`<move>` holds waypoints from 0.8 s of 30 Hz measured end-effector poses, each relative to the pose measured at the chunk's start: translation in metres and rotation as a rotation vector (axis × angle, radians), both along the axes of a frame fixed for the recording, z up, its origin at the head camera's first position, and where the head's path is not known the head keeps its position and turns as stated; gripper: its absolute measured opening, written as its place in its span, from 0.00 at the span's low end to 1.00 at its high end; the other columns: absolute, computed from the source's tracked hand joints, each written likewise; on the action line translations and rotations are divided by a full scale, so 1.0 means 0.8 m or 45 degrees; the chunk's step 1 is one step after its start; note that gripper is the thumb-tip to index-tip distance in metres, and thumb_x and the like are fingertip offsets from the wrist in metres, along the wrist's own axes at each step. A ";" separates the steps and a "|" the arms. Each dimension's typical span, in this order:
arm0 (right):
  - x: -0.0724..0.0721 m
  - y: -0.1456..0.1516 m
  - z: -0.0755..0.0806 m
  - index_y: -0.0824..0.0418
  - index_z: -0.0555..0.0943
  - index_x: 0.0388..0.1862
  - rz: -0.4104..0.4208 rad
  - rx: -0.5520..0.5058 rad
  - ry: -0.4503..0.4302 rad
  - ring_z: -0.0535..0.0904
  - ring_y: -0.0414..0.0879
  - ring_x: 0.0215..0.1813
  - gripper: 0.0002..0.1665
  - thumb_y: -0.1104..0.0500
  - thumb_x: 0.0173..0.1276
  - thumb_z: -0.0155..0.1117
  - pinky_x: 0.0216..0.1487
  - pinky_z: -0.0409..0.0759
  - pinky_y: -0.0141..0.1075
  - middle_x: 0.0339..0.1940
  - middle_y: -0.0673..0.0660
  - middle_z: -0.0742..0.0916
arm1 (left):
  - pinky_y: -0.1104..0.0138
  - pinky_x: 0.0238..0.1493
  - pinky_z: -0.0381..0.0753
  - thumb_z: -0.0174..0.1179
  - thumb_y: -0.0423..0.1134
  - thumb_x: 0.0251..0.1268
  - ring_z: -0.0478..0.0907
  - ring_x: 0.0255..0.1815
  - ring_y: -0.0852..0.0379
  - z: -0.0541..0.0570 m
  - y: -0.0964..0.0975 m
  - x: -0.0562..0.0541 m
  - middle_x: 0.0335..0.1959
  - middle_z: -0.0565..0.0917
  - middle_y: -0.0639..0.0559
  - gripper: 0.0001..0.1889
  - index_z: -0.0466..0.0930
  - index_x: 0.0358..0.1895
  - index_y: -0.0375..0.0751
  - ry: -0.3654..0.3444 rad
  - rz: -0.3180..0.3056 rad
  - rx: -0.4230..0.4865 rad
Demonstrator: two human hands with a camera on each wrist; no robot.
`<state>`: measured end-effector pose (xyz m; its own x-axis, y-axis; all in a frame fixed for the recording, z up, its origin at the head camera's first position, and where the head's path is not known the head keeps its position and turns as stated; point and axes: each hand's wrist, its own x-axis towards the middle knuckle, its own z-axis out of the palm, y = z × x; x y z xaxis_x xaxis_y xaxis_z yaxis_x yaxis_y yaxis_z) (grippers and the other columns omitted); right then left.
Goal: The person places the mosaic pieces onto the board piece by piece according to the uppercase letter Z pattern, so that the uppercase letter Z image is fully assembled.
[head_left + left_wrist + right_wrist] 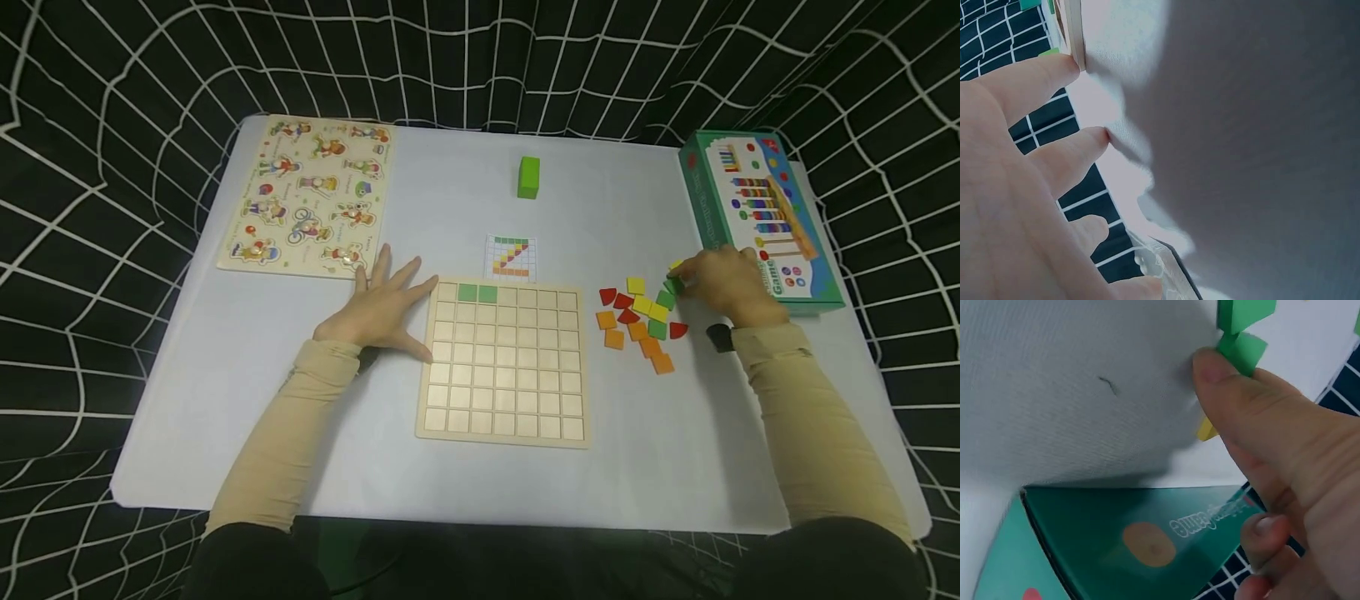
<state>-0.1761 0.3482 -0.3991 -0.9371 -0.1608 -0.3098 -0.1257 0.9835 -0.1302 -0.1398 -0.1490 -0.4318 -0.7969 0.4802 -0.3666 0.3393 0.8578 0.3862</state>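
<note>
A square wooden grid board (504, 442) lies at the middle of the table, with two green tiles (477, 293) side by side in its top row. My left hand (378, 315) spreads its fingers at the board's left edge; thumb and index fingertips touch that side. To the right of the board, my right hand (727, 283) pinches a green tile (1244, 353) between thumb and finger, at the upper end of a loose group of tiles. Green, yellow (636, 286), orange (615, 339) and red (678, 331) pieces make up that group. A yellow tile (1207, 429) shows beside the thumb.
A small printed pattern card (512, 257) lies just beyond the board, and a green block (528, 177) farther back. A picture puzzle board (307, 196) occupies the back left. Near my right hand stands a green game box (765, 217). White netting surrounds the table (495, 487).
</note>
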 end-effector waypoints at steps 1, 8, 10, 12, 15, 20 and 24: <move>0.000 -0.001 0.000 0.65 0.87 0.55 0.004 -0.002 0.013 0.73 0.66 0.53 0.19 0.64 0.65 0.73 0.48 0.61 0.52 0.54 0.72 0.89 | 0.22 0.74 0.26 0.78 0.69 0.37 0.17 0.83 0.26 0.000 0.000 0.000 0.88 0.39 0.39 0.67 0.53 0.84 0.51 0.001 0.000 -0.003; -0.001 -0.005 0.001 0.69 0.88 0.47 -0.024 -0.016 0.087 0.74 0.65 0.49 0.15 0.63 0.63 0.74 0.49 0.62 0.54 0.50 0.72 0.89 | 0.23 0.75 0.25 0.78 0.69 0.37 0.17 0.83 0.26 0.002 0.000 -0.001 0.88 0.39 0.40 0.67 0.53 0.84 0.52 -0.002 -0.002 -0.012; -0.002 -0.006 0.003 0.69 0.88 0.44 -0.032 -0.045 0.103 0.75 0.64 0.48 0.12 0.63 0.64 0.73 0.49 0.61 0.54 0.48 0.72 0.90 | 0.23 0.75 0.26 0.78 0.69 0.37 0.17 0.83 0.26 0.001 0.000 -0.001 0.88 0.39 0.40 0.67 0.53 0.84 0.52 -0.002 -0.004 -0.012; -0.002 -0.007 0.007 0.69 0.89 0.43 -0.030 -0.087 0.121 0.77 0.64 0.46 0.11 0.62 0.65 0.73 0.49 0.61 0.55 0.46 0.71 0.90 | 0.23 0.75 0.26 0.78 0.69 0.37 0.17 0.83 0.26 0.002 -0.001 0.000 0.88 0.39 0.40 0.67 0.53 0.84 0.52 -0.007 0.000 -0.010; -0.004 -0.013 0.015 0.68 0.89 0.41 -0.032 -0.170 0.144 0.80 0.66 0.47 0.10 0.62 0.66 0.74 0.54 0.62 0.59 0.45 0.71 0.91 | 0.23 0.75 0.26 0.78 0.69 0.38 0.17 0.83 0.26 0.002 -0.001 0.001 0.88 0.39 0.40 0.67 0.53 0.84 0.52 -0.009 0.003 -0.009; -0.008 -0.033 0.023 0.67 0.90 0.40 -0.014 -0.266 0.212 0.82 0.66 0.47 0.09 0.61 0.65 0.75 0.53 0.65 0.56 0.42 0.70 0.91 | 0.23 0.74 0.25 0.78 0.68 0.38 0.17 0.83 0.26 0.002 -0.001 0.001 0.88 0.39 0.39 0.67 0.53 0.84 0.51 0.000 0.001 -0.010; -0.010 -0.062 0.024 0.65 0.90 0.40 0.014 -0.353 0.223 0.78 0.57 0.41 0.09 0.60 0.66 0.75 0.41 0.67 0.39 0.40 0.67 0.92 | 0.23 0.75 0.26 0.78 0.68 0.38 0.17 0.83 0.26 0.002 0.001 0.000 0.88 0.39 0.39 0.67 0.53 0.84 0.52 0.003 -0.004 -0.011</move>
